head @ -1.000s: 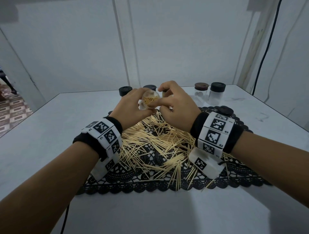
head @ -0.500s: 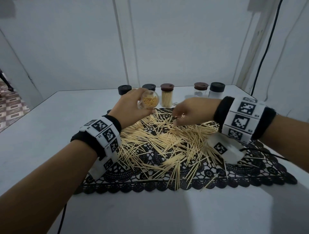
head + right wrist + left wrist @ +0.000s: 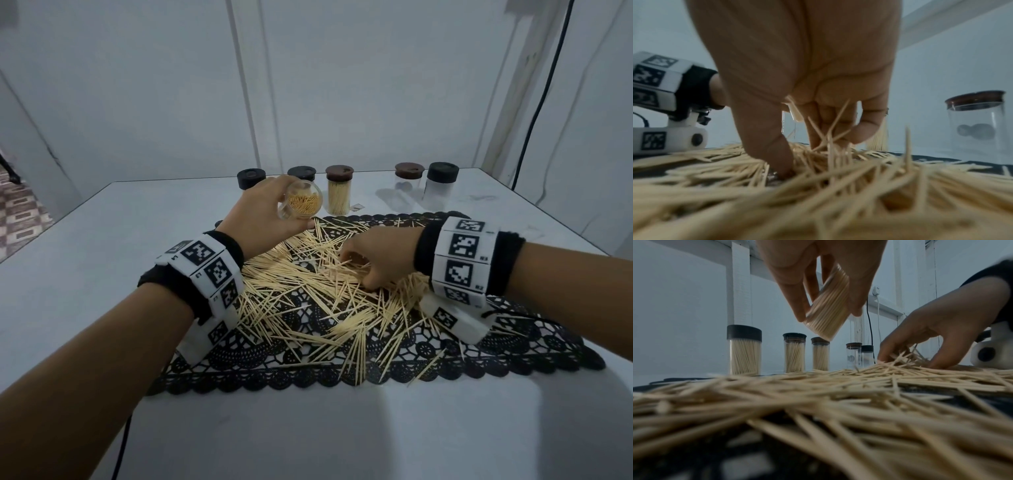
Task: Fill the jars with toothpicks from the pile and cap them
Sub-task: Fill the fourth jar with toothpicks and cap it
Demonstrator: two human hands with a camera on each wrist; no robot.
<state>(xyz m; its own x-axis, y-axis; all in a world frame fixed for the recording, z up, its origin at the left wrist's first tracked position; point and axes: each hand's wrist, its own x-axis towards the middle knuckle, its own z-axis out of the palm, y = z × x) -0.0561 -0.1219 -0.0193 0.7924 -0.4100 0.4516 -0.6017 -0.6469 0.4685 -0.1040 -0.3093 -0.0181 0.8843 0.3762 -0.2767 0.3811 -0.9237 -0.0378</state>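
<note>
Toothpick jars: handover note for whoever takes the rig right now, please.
Left hand: grips the open jar, tilted, mostly full.
Right hand: fingers curled into the toothpick pile on the black lace mat, gathering a pinch.
Done: three capped full jars at the back.
Left: top up and cap the held jar; fill the two capped empty jars. Much of the pile remains.

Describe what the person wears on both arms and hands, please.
Both forearms are bare, with no sleeves or gloves. Each wrist carries a black fabric band under white blocks printed with black square markers. A white camera housing hangs below each wrist. A thin black cable runs below the left forearm.
</note>
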